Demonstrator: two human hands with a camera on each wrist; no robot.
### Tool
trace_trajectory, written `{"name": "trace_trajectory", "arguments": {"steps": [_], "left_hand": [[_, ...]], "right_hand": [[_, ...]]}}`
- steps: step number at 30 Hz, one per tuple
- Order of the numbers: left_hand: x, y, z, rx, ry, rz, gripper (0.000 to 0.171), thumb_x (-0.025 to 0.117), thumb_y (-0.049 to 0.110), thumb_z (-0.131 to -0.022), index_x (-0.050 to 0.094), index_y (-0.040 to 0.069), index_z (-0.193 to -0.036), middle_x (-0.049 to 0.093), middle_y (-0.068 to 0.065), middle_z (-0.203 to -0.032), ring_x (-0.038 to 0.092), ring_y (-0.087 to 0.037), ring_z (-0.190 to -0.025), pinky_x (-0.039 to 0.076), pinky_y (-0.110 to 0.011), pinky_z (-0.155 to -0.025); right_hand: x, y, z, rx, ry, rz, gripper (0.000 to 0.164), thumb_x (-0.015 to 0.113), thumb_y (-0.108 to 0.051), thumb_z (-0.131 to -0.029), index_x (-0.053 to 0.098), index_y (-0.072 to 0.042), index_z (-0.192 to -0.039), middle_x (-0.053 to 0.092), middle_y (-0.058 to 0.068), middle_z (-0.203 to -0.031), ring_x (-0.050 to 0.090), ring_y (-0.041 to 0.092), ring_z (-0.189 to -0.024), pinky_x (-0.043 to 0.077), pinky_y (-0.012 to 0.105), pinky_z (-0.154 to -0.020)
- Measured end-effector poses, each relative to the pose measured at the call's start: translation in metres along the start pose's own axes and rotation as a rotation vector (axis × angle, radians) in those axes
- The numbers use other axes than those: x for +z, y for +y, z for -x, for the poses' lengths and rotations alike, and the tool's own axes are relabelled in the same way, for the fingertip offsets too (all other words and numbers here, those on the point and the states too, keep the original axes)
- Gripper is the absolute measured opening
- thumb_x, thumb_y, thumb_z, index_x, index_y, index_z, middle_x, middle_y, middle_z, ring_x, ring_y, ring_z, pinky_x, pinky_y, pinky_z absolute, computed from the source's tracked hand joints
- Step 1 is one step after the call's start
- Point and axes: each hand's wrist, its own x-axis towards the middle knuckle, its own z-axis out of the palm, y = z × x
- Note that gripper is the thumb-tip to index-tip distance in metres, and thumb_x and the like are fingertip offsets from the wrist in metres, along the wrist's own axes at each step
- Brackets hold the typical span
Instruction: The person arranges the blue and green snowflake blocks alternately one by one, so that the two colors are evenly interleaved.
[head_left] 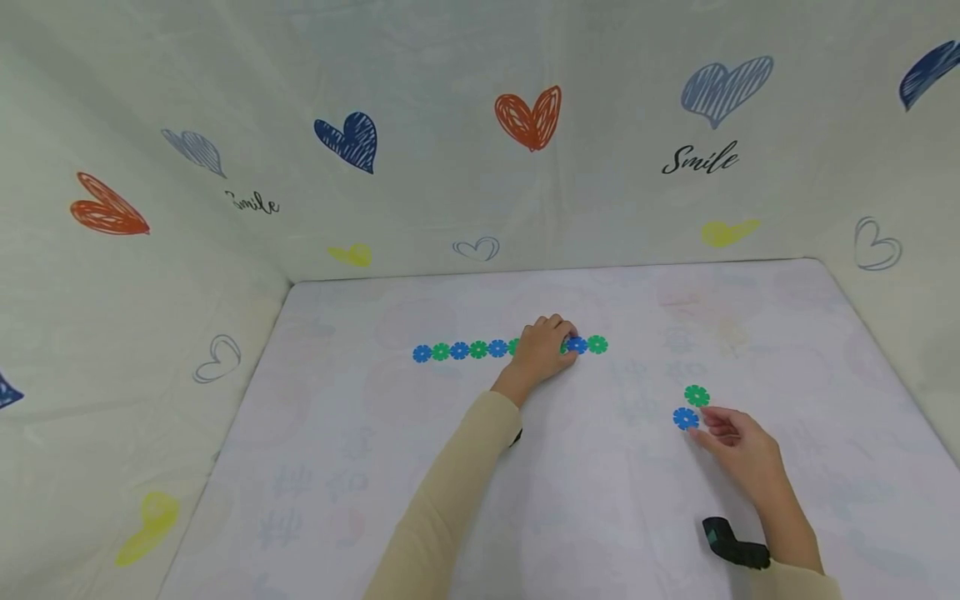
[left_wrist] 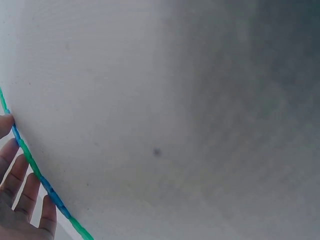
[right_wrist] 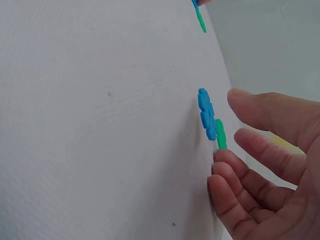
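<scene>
A straight row of flower-shaped plastic discs [head_left: 460, 351], alternating blue and green, lies across the table. My left hand [head_left: 542, 348] covers part of it near its right end. There, thumb and index finger stand on either side of a blue disc [head_left: 577, 345]; in the left wrist view the left hand [left_wrist: 25, 200] has its thumb and fingers along the row. A green disc [head_left: 597, 344] ends the row. To the right lie a loose blue disc [head_left: 686, 418] and a green disc [head_left: 697, 396]. My right hand [head_left: 742, 450] is beside them, thumb and index finger apart, other fingers loosely bent.
The table [head_left: 360, 467] has a white cover with faint prints. Behind it and at the sides hangs a pale cloth [head_left: 435, 192] with hearts and the word "Smile". A black wrist mount [head_left: 731, 546] sticks out from the right wrist.
</scene>
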Motion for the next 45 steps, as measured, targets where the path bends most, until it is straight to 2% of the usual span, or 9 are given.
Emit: {"name": "trace_trajectory", "arguments": {"steps": [10,19,26,34,45], "left_hand": [[0.000,0.000,0.000,-0.008,0.004,0.009,0.033,0.057,0.039,-0.090,0.056,0.023,-0.119,0.054,0.006,-0.119,0.048,-0.015,-0.115,0.042,-0.033,-0.095],[0.002,-0.001,0.000,-0.003,0.005,0.009,0.033,0.057,0.040,-0.090,0.056,0.023,-0.119,0.054,0.006,-0.119,0.048,-0.015,-0.114,0.042,-0.034,-0.094],[0.001,0.000,0.000,0.003,0.006,0.016,0.033,0.057,0.040,-0.090,0.056,0.023,-0.119,0.055,0.006,-0.119,0.048,-0.015,-0.114,0.042,-0.034,-0.094],[0.001,-0.001,-0.001,0.004,0.014,0.007,0.033,0.058,0.040,-0.090,0.056,0.023,-0.119,0.055,0.006,-0.118,0.048,-0.015,-0.114,0.043,-0.033,-0.093],[0.001,-0.001,0.000,0.005,0.017,-0.005,0.034,0.058,0.040,-0.089,0.056,0.023,-0.119,0.055,0.006,-0.118,0.049,-0.015,-0.114,0.043,-0.033,-0.094]], "right_hand": [[0.006,0.008,-0.004,-0.002,-0.026,0.021,0.058,0.064,-0.038,-0.086,0.051,0.001,-0.127,0.053,0.018,-0.110,0.048,0.026,-0.096,0.035,0.006,-0.062],[0.010,0.009,-0.006,-0.072,0.027,0.048,0.045,0.067,-0.025,-0.085,0.056,0.001,-0.121,0.050,0.013,-0.100,0.043,0.019,-0.089,0.034,0.007,-0.062],[0.011,0.010,-0.007,-0.056,0.010,0.050,0.046,0.066,-0.025,-0.086,0.055,-0.001,-0.123,0.048,0.014,-0.102,0.042,0.020,-0.091,0.035,0.013,-0.064],[0.011,0.010,-0.008,-0.074,0.021,0.053,0.043,0.066,-0.022,-0.086,0.057,-0.001,-0.122,0.049,0.014,-0.101,0.042,0.019,-0.090,0.034,0.011,-0.063],[0.010,0.008,-0.010,-0.093,0.026,0.065,0.041,0.068,-0.019,-0.084,0.058,0.001,-0.118,0.050,0.016,-0.097,0.044,0.022,-0.087,0.036,0.015,-0.062]]}}
